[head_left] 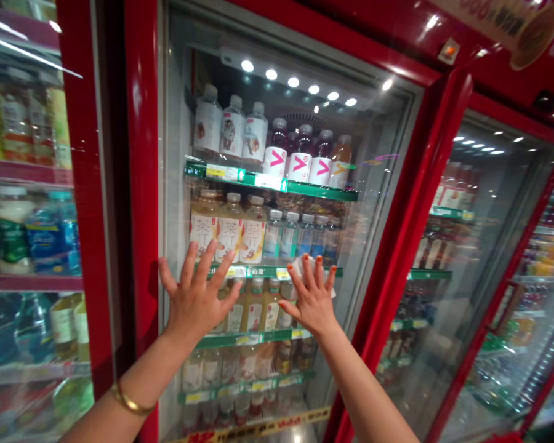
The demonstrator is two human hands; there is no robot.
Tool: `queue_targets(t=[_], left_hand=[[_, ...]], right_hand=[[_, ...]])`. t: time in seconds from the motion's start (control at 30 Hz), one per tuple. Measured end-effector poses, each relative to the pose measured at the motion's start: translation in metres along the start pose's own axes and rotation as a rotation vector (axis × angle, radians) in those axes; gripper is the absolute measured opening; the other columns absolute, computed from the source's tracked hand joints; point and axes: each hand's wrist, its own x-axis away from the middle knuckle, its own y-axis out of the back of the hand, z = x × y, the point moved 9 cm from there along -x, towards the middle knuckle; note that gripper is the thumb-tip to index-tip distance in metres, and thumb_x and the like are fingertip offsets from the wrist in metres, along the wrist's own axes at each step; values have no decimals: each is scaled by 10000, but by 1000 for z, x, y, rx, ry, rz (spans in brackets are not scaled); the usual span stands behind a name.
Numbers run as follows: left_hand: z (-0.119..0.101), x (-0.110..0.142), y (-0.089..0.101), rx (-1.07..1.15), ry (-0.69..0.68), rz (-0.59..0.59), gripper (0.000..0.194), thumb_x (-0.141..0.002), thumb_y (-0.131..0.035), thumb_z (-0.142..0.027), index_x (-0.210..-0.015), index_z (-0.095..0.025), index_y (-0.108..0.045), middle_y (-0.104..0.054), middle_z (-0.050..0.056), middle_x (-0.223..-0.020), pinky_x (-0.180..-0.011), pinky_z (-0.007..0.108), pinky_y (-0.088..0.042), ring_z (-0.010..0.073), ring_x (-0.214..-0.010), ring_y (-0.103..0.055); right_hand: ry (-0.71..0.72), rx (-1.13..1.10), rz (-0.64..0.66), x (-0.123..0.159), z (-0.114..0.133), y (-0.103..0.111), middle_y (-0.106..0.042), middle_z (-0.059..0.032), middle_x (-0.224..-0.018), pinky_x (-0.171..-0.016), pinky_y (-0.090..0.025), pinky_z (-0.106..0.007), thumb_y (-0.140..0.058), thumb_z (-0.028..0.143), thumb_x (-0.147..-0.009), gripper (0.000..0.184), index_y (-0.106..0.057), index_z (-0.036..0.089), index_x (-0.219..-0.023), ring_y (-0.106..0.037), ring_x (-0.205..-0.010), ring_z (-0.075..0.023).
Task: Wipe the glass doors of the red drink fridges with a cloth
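My left hand [197,298] has its fingers spread wide at the glass door [373,221] of a red-framed drinks cooler, with nothing in it. It is nearest the middle shelf. To the right, my right hand [314,301] lies with spread fingers over a crumpled white tissue [300,266], holding it against the same glass. Edges of the tissue show around the fingers; the rest is hidden beneath. Behind the glass, tea bottles [229,227] with white labels and small blue-labelled bottles [290,235] stand just above my hands.
Red door frames [141,184] run along both sides of the glass. A neighbouring cooler [484,197] with stocked shelves stands to the right. On the left are more shelves of bottles [16,227]. White-labelled purple bottles [301,154] fill part of the top shelf.
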Motion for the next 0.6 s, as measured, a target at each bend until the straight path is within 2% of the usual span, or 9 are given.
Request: queue_targets(t=[0.1,0.17,0.23,0.3,0.37,0.4,0.43,0.5,0.6], left_hand=[[-2,-13,5,6,-35,-24,946,-960,-773,-500,-1742,-486,-241,-355,14,-1806,-1386,714,65,381,-1694,-290],[-1,-21,1,3,-57,-15,950,-974,-755,-503,-1755,-458,-216,-342,38,-1811,-1378,716,94,385,-1710,-243],[1,-27,-4,4,-56,1,963,-982,-741,-524,-1768,-416,-196,-336,71,-1810,-1370,715,120,387,-1722,-197],[3,-30,-8,10,-46,8,969,-986,-731,-545,-1773,-396,-186,-342,87,-1805,-1366,716,129,383,-1727,-173],[4,-29,-8,14,-39,5,965,-987,-729,-549,-1772,-399,-188,-349,86,-1802,-1368,718,119,376,-1728,-170],[4,-27,-7,11,-41,9,961,-987,-729,-551,-1771,-402,-192,-349,85,-1802,-1370,718,111,372,-1728,-174],[4,-24,-6,7,-47,16,961,-984,-730,-566,-1769,-404,-200,-349,86,-1802,-1370,720,107,371,-1728,-175],[4,-12,-4,-3,-53,36,985,-956,-740,-640,-1764,-408,-225,-354,88,-1800,-1365,733,106,376,-1729,-166],[6,15,-3,4,-28,42,1083,-895,-766,-730,-1767,-382,-228,-347,112,-1801,-1365,743,98,384,-1732,-143]], right_hand=[[-282,-7,-44,-7,-65,7,77,-99,-1887,-1284,-44,-872,-420,662,-1084,890,0,328,-1793,69,-1734,-460],[-409,-20,-97,-28,-87,16,110,-125,-1879,-1266,-47,-893,-329,659,-1103,880,68,274,-1788,98,-1730,-465],[-380,-19,-106,-52,-73,19,101,-147,-1877,-1285,-43,-869,-350,692,-1089,933,69,241,-1789,106,-1731,-457],[-208,-7,-72,-63,-32,15,43,-144,-1883,-1320,-23,-820,-436,725,-1059,987,14,250,-1797,83,-1738,-434],[4,1,-42,-52,9,9,-23,-114,-1889,-1343,1,-783,-510,750,-1027,1010,-43,297,-1800,54,-1746,-405],[67,3,-36,-40,18,8,-30,-95,-1890,-1343,7,-783,-541,754,-1015,1016,-55,326,-1798,56,-1746,-402],[77,6,-35,-29,18,8,-9,-80,-1891,-1334,4,-801,-568,750,-1006,1024,-52,351,-1796,75,-1743,-411],[-43,13,-41,-16,-8,11,95,-78,-1884,-1281,-21,-882,-612,743,-988,1073,-6,371,-1791,147,-1722,-466],[-263,5,-63,-33,-47,21,258,-127,-1841,-1175,-65,-986,-650,801,-937,1211,76,334,-1786,209,-1675,-566]])
